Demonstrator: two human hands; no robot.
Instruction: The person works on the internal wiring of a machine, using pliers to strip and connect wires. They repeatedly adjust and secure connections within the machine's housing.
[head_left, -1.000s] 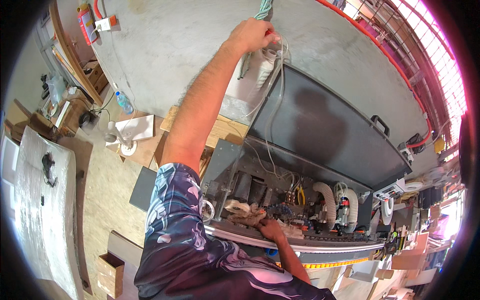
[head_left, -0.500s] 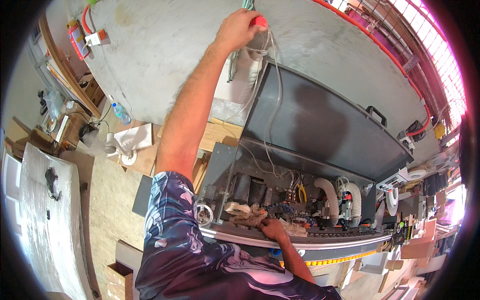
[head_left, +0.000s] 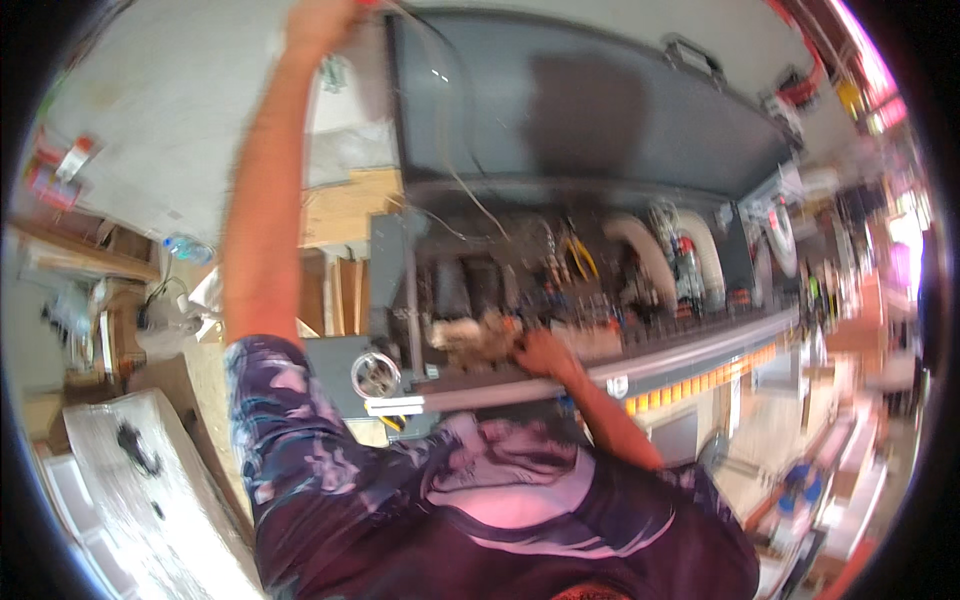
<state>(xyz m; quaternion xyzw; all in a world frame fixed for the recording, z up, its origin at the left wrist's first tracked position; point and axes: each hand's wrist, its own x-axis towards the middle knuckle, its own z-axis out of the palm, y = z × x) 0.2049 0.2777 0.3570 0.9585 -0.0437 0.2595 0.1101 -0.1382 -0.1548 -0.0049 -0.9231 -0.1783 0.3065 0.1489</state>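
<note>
My left hand (head_left: 322,25) is raised at the top edge, blurred, its fingers round a small red object (head_left: 367,4) near thin clear tubes (head_left: 440,55). My right hand (head_left: 545,355) is low inside the open dark machine (head_left: 400,260), at a bunched beige rag (head_left: 460,340); motion blur and the rag obscure its fingers. The machine's grey lid (head_left: 470,110) stands raised, with a shadow on it. Yellow-handled pliers (head_left: 580,260) lie among fittings beside pale corrugated hoses (head_left: 705,260).
Wooden boards (head_left: 340,205) lie left of the machine, near a water bottle (head_left: 188,249). A plastic-wrapped panel (head_left: 130,480) is at lower left. A yellow-orange cable chain (head_left: 680,385) runs along the machine's front. Cartons and stock (head_left: 850,330) crowd the right.
The view has swung sharply and blurred. My raised left hand, with the red object, now appears further left and higher. My right hand still reaches into the machine at the rag.
</note>
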